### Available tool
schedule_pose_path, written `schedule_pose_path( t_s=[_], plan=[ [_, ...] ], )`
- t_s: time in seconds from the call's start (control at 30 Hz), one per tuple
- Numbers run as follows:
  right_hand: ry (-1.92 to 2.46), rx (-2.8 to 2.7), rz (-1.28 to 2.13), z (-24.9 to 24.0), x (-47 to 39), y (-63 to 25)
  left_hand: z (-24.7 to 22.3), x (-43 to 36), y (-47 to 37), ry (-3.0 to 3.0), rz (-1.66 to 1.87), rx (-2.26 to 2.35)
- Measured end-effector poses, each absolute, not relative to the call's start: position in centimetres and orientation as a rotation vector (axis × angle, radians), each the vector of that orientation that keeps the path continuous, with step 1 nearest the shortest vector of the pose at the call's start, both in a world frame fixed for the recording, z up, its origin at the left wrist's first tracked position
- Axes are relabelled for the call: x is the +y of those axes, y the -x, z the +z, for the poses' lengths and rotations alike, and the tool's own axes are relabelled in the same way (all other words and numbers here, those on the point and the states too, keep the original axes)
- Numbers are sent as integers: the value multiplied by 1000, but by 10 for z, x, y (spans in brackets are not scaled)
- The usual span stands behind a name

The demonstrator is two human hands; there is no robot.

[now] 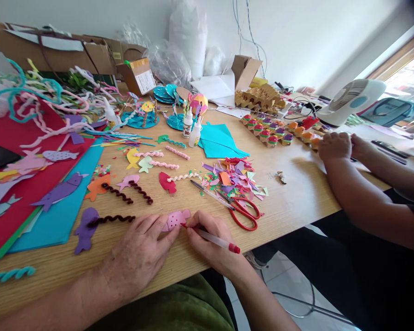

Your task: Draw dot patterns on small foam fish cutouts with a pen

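A pink paper fish (174,220) with red dots lies near the table's front edge. My left hand (141,250) presses it down with the fingertips. In my right hand (212,239) is a red pen (221,240), its tip at the fish's right end. Red-handled scissors (244,214) and a black-tipped pen (210,193) rest beyond my right hand, beside colourful paper scraps (232,177). Left of my left hand is a purple paper fish (85,232) with a dark brown twisted pipe cleaner (115,219). An orange fish (98,186) and a red fish (167,183) lie further back.
Another person's hands (336,149) are at the table's right, near painted egg-carton pieces (269,131). Two glue bottles (194,134) stand by turquoise sheets (221,140). Red card (27,184) and pipe cleaners (48,94) cover the left. A white fan (352,101) stands at the back right.
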State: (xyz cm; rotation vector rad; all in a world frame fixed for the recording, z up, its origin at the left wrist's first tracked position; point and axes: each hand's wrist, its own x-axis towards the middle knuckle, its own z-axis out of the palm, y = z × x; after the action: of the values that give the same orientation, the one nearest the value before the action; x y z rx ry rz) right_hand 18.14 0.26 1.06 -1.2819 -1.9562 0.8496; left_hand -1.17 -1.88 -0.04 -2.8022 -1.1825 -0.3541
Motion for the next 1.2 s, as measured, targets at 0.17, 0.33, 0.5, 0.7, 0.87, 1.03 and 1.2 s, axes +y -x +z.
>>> schedule_pose_path(
  t_s=[0.17,0.33,0.5,0.7,0.87,1.03,1.2],
  plan=[
    [1287,-1953,847,11,3,-182,-3,-19,12,2780,-410,-1170],
    [1264,-1961,839,10,3,-182,-3,-19,12,2775,-402,-1174],
    [1277,-1953,811,10,3,-181,-3,-19,11,2761,-433,-1158],
    [1287,-1958,830,10,3,-182,-5,-19,12,2748,-454,-1148],
    [1271,-1975,835,10,3,-183,-4,-18,12,2765,-457,-1134],
    [1282,-1967,817,10,3,-182,-2,-18,11,2774,-433,-1129],
    [1267,-1971,829,10,3,-182,-3,-19,11,2758,-431,-1149]
  ],
)
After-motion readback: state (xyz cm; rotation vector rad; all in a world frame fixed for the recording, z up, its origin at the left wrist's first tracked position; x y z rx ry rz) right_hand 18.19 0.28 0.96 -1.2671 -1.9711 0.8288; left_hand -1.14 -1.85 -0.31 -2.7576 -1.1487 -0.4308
